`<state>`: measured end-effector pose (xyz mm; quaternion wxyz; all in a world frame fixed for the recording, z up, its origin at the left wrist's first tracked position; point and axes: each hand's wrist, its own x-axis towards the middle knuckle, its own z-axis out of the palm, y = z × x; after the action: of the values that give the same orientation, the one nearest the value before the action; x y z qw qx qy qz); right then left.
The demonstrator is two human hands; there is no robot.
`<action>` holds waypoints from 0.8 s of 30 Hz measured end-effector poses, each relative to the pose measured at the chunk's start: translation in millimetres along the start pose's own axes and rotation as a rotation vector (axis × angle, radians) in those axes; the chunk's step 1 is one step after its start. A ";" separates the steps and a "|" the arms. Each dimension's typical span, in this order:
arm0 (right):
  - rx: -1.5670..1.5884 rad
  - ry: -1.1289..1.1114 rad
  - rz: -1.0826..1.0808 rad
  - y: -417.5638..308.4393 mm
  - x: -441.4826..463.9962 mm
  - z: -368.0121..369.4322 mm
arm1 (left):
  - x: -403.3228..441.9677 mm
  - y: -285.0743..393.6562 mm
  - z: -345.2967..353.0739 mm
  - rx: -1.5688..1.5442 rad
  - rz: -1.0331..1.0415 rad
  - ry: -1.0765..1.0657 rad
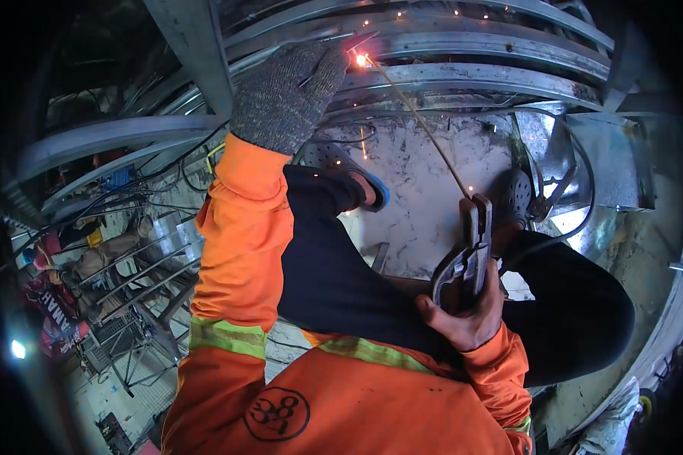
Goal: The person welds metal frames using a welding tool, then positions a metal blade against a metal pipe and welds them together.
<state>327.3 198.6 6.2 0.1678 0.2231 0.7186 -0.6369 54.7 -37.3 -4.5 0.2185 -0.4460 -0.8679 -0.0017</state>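
My right hand (pixel 472 322) is bare and wrapped around a welding electrode holder (pixel 472 243). A thin welding rod (pixel 421 125) runs up and left from its jaws to a bright, glowing arc (pixel 362 60) on the metal frame (pixel 470 72). My left hand (pixel 287 95), in a grey knitted glove, is closed right beside the arc. Its fingertips lie near a thin, reddish-lit sliver of metal (pixel 364 39). Whatever the glove holds is mostly hidden. Sparks scatter above and below the arc.
A cable (pixel 584 167) loops along the right side. Sheet metal (pixel 607 159) stands beyond it. My feet in clogs (pixel 517 193) are on the pale, stained floor (pixel 417 167). Metal racks (pixel 140 284) and another person (pixel 61 315) are at left.
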 end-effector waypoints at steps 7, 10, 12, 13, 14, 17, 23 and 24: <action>-0.110 0.039 -0.119 7.7 -0.1 -1.7 | 0.5 -4.6 2.4 0.057 0.112 0.012; -0.126 0.091 -0.150 8.5 -0.4 -2.9 | -1.6 -4.7 4.2 0.004 0.031 -0.063; -0.061 0.084 -0.019 3.7 -0.8 -2.4 | 2.2 -2.0 4.9 -0.153 -0.118 -0.082; -0.057 0.089 -0.017 3.9 -1.1 -1.7 | 4.7 -1.1 5.3 -0.312 -0.268 -0.099; -0.060 0.100 -0.025 4.2 -1.1 -1.3 | 6.0 -6.3 6.3 -0.316 -0.261 -0.098; -0.080 0.117 -0.033 5.4 -0.3 -4.8 | 16.8 -17.2 4.9 0.041 0.083 -0.086; -0.105 0.114 -0.122 12.2 0.8 -6.0 | 45.4 15.3 -18.5 -0.287 -0.297 -0.123; -0.124 0.116 -0.151 13.6 1.6 -6.1 | 39.2 15.7 -12.9 -0.303 -0.357 -0.150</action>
<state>333.4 206.0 -5.3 0.0907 0.1941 0.7799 -0.5881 51.9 -0.1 19.1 0.0804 -0.3121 -0.9366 -0.1372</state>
